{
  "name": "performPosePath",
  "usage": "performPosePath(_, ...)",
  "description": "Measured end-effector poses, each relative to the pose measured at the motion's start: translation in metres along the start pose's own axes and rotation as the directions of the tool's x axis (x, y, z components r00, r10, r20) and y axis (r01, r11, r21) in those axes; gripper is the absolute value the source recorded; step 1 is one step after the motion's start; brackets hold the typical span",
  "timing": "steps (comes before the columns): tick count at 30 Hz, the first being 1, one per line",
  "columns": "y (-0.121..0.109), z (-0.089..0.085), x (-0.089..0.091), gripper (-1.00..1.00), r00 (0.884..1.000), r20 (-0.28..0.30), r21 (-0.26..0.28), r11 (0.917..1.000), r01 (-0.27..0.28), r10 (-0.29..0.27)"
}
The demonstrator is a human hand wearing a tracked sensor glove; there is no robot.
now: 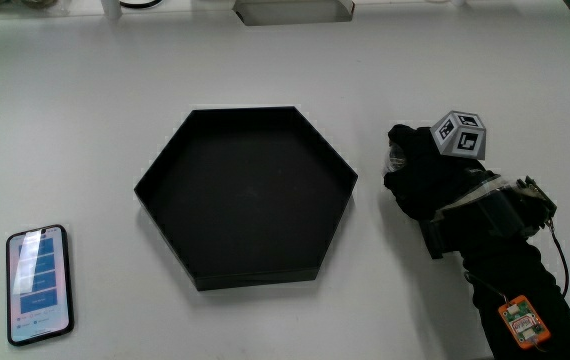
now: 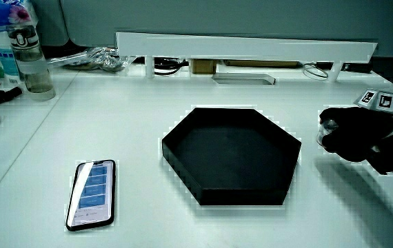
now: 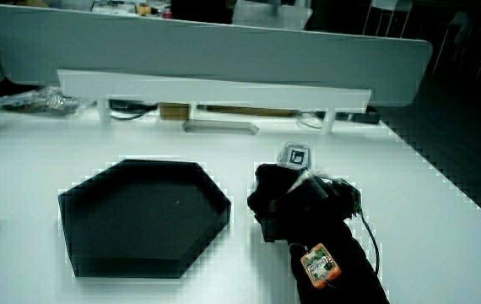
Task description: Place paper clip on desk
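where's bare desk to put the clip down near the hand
Bare white desk lies between the hand and the black hexagonal tray, though that strip is narrow. Wider bare desk lies between the tray and the phone, and between the tray and the low partition. The crowded spot in a side view is the table's corner with the bottle.

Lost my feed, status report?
Hand on the desk beside the black tray, fingers curled. Paper clip not visible. Nothing obstructing; phone well clear.
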Motion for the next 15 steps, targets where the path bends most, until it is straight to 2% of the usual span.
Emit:
performPosePath(1,0.003,-0.002,0.004,0.00,1.000,0.004,-0.003,0.9997,0.026,-0.026)
performPosePath(6,0.009,-0.012,0.015,0.00,0.999,-0.002,-0.038,0.9978,0.054,-0.054)
performPosePath(7,0.008,-0.013,0.016,0.00,0.999,-0.015,-0.045,0.9979,0.047,-0.048)
performPosePath(8,0.009,-0.016,0.018,0.00,0.998,-0.004,-0.030,0.9976,0.062,-0.062)
performPosePath(9,0.009,-0.017,0.018,0.00,0.999,-0.004,-0.048,0.9974,0.054,-0.054)
performPosePath(11,0.008,-0.020,0.019,0.00,0.998,-0.013,-0.040,0.9977,0.054,-0.054)
performPosePath(12,0.011,-0.024,0.021,0.00,0.998,-0.002,-0.056,0.9969,0.055,-0.055)
performPosePath(15,0.011,-0.026,0.023,0.00,0.997,-0.006,-0.051,0.9959,0.074,-0.075)
